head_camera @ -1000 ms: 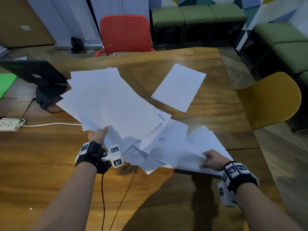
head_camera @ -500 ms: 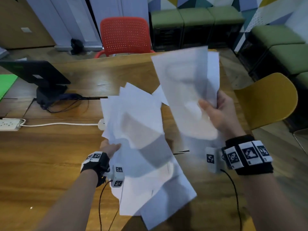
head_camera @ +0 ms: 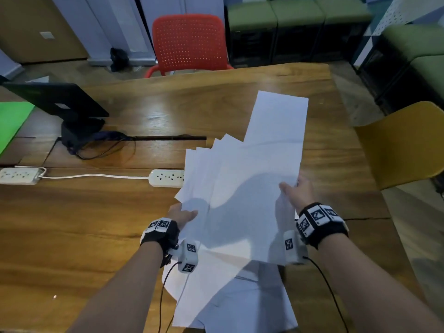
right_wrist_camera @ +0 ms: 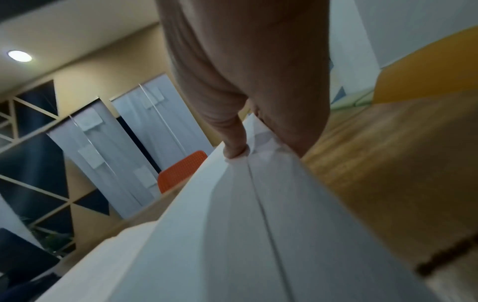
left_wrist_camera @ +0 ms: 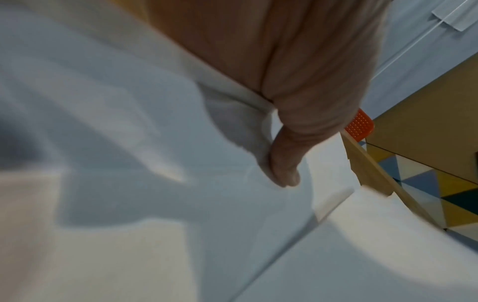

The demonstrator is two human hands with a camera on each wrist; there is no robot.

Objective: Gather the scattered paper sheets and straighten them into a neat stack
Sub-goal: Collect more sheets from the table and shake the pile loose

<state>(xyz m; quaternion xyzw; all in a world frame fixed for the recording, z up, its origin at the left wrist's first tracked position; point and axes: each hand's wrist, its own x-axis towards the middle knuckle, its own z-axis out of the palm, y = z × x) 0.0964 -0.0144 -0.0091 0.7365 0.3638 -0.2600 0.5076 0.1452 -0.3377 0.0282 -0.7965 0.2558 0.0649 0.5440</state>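
Paper sheets [head_camera: 242,203] fanned, unaligned, held over near right part of wooden table [head_camera: 96,224]. Left hand [head_camera: 181,215] in pinching grip on left edge, thumb on top. Right hand [head_camera: 298,192] in pinching grip on right edge, thumb pressed into top sheet. Lower corners drooping toward near table edge. White power strip [head_camera: 165,178] just left of sheets, partly covered. Red chair [head_camera: 189,42] beyond far edge.

Both forearms are bare; each wrist wears a black band [head_camera: 322,224] with square black-and-white markers, a white camera block [head_camera: 188,257] and a thin black cable [head_camera: 165,284].
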